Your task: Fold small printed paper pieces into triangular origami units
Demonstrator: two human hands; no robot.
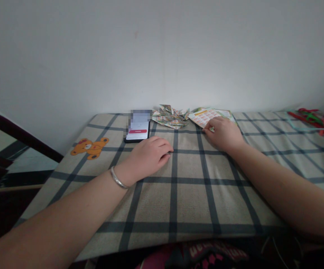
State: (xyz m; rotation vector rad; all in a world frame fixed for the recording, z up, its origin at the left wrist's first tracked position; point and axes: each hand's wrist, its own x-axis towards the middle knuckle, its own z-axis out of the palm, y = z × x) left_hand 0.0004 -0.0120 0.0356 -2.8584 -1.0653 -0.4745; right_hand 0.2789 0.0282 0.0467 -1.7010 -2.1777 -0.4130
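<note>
My left hand (152, 155) rests on the checked tablecloth, palm down, with its fingers loosely bent and nothing seen in them. A silver bangle (118, 178) circles that wrist. Just beyond it lies a phone (138, 129) with its screen lit. Over the printed paper sheets (202, 117) at the back, my right hand (223, 132) has its thumb and fingers closed at the near edge of a sheet. The palm hides part of the sheets. Between the phone and the sheets sits a pile of folded paper pieces (171, 117) with the same kind of print.
A plaid tablecloth (190, 201) covers the table, with a bear picture (90, 148) at the left. Red, green and pale blue ribbons (318, 123) lie at the far right. The white wall (162, 56) stands right behind the table. A dark wooden rail (22, 132) is at the left.
</note>
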